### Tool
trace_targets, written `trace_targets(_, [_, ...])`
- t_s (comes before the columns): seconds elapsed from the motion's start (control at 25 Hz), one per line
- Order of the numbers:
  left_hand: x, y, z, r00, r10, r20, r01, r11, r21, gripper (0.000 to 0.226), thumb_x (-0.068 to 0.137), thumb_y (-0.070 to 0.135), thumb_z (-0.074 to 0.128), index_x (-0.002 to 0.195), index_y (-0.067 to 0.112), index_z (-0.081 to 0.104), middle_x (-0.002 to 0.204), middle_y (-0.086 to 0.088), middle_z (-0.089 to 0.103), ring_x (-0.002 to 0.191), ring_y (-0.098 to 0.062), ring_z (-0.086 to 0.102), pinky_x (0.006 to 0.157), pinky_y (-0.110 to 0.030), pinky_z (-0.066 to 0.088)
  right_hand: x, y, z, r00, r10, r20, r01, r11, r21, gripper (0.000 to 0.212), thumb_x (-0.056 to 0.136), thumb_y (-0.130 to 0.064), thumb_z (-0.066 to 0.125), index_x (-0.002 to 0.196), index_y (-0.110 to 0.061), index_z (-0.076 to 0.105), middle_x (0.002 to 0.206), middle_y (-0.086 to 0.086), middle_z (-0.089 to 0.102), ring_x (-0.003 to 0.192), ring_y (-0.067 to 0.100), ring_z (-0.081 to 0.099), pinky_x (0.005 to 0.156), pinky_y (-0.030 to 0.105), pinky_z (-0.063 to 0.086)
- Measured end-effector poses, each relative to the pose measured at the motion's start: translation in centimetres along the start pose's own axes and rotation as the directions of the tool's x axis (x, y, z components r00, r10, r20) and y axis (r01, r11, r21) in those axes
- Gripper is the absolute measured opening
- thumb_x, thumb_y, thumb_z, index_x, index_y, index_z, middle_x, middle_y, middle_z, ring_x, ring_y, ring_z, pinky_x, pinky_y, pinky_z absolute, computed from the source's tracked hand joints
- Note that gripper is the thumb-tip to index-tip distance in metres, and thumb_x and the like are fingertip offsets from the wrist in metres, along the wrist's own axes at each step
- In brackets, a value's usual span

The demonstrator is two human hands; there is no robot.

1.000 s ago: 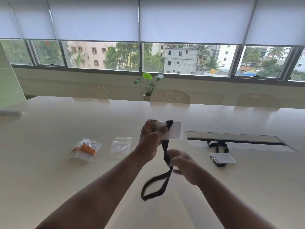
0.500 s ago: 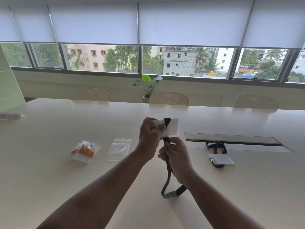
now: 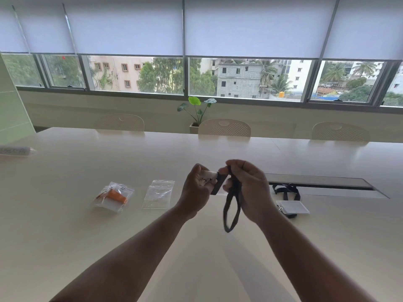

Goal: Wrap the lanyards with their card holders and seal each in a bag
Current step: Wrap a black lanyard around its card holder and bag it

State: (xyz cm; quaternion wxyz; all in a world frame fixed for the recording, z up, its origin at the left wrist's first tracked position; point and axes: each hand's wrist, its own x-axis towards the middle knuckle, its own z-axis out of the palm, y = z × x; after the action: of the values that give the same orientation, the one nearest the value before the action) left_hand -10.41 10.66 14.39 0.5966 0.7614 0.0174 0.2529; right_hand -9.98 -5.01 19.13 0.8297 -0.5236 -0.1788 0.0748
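My left hand (image 3: pixel 197 188) has a closed grip on the card holder (image 3: pixel 209 175) above the bench (image 3: pixel 87 225); my right hand (image 3: pixel 250 190) pinches the black lanyard (image 3: pixel 231 211), its loop dangling below.

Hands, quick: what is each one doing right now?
Left hand: closed on the card holder.
Right hand: closed on the black lanyard, its loop hanging below.

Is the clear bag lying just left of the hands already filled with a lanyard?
No, the clear bag lies flat and empty on the table, beside the sealed bag with the orange lanyard.
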Motion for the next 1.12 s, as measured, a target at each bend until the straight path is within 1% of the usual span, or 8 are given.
trace_targets(0.08, [-0.3, -0.2, -0.1, 0.998, -0.030, 0.049, 0.031, 0.999, -0.030, 0.020, 0.089, 0.009, 0.066, 0.087, 0.022, 0.052, 0.083, -0.002, 0.063, 0.078, -0.020, 0.061, 0.058, -0.024, 0.051, 0.8, -1.3, -1.1, 0.995, 0.050, 0.088, -0.055, 0.997, 0.052, 0.029, 0.091, 0.004, 0.049, 0.117, 0.002, 0.063, 0.110, 0.024, 0.072, 0.071, 0.030, 0.067, 0.066, 0.037, 0.056])
trace_targets(0.24, [-0.6, 0.3, 0.2, 0.973, -0.077, 0.220, 0.114, 0.981, -0.158, 0.017, 0.081, 0.010, 0.067, 0.084, 0.018, 0.052, 0.077, 0.003, 0.061, 0.073, -0.017, 0.061, 0.059, -0.031, 0.052, 2.4, -2.0, -2.5, 0.986, 0.107, 0.127, -0.096, 0.992, -0.087, 0.050, 0.077, 0.011, 0.053, 0.125, -0.002, 0.060, 0.121, 0.010, 0.073, 0.094, 0.025, 0.072, 0.071, 0.033, 0.059])
trace_targets(0.36, [-0.8, 0.9, 0.5, 0.936, -0.095, 0.338, 0.189, 0.948, -0.256, 0.021, 0.080, 0.007, 0.071, 0.084, 0.018, 0.053, 0.076, 0.005, 0.061, 0.069, -0.015, 0.062, 0.055, -0.026, 0.051, 3.3, -2.1, -3.0, 0.998, 0.054, 0.043, -0.039, 0.951, -0.308, 0.033, 0.088, 0.007, 0.063, 0.117, -0.010, 0.066, 0.110, 0.001, 0.078, 0.082, 0.013, 0.073, 0.054, 0.019, 0.050])
trace_targets(0.48, [-1.1, 1.2, 0.7, 0.895, -0.096, 0.436, 0.232, 0.934, -0.271, 0.024, 0.078, 0.008, 0.070, 0.076, 0.028, 0.056, 0.073, 0.010, 0.061, 0.063, -0.007, 0.059, 0.054, -0.020, 0.048, 4.2, -2.1, -3.7, 0.995, -0.022, -0.095, -0.027, 0.875, -0.483, 0.005, 0.092, -0.008, 0.069, 0.096, -0.011, 0.072, 0.087, 0.002, 0.079, 0.062, 0.013, 0.071, 0.045, 0.018, 0.042])
trace_targets(0.68, [-1.9, 0.9, 1.1, 0.822, -0.108, 0.559, 0.292, 0.923, -0.250, 0.023, 0.082, 0.013, 0.073, 0.079, 0.028, 0.055, 0.078, 0.006, 0.061, 0.068, -0.009, 0.056, 0.065, -0.025, 0.047, 5.8, -1.7, -5.3, 0.946, -0.101, -0.307, -0.077, 0.851, -0.519, 0.022, 0.092, -0.017, 0.069, 0.077, -0.001, 0.070, 0.048, 0.000, 0.056, 0.041, 0.012, 0.043, 0.040, 0.021, 0.035])
trace_targets(0.84, [-2.0, 1.1, 1.3, 0.808, -0.107, 0.580, 0.345, 0.883, -0.319, 0.022, 0.082, 0.009, 0.071, 0.083, 0.024, 0.055, 0.084, 0.000, 0.061, 0.074, -0.016, 0.058, 0.069, -0.027, 0.051, 6.5, -1.1, -6.1, 0.939, -0.090, -0.332, -0.097, 0.856, -0.507, 0.029, 0.092, -0.021, 0.069, 0.083, 0.006, 0.067, 0.046, -0.003, 0.045, 0.040, 0.011, 0.034, 0.039, 0.022, 0.028])
trace_targets(1.0, [-1.9, 1.3, 1.5, 0.798, -0.105, 0.594, 0.403, 0.825, -0.396, 0.022, 0.084, 0.009, 0.070, 0.088, 0.020, 0.051, 0.085, -0.001, 0.059, 0.074, -0.016, 0.058, 0.067, -0.026, 0.051, 6.4, 0.0, -7.0, 0.940, 0.039, -0.338, -0.200, 0.867, -0.457, 0.026, 0.094, -0.017, 0.067, 0.096, 0.009, 0.067, 0.048, 0.000, 0.041, 0.038, 0.009, 0.027, 0.037, 0.021, 0.019])
trace_targets(1.12, [-2.0, 1.3, 1.7, 0.781, -0.096, 0.617, 0.436, 0.791, -0.429, 0.021, 0.085, 0.007, 0.069, 0.088, 0.019, 0.052, 0.084, 0.001, 0.063, 0.075, -0.015, 0.061, 0.066, -0.026, 0.053, 5.7, 0.9, -6.9, 0.944, 0.175, -0.281, -0.285, 0.863, -0.418, 0.022, 0.094, -0.013, 0.069, 0.099, 0.008, 0.068, 0.069, 0.012, 0.053, 0.051, 0.015, 0.042, 0.048, 0.026, 0.033])
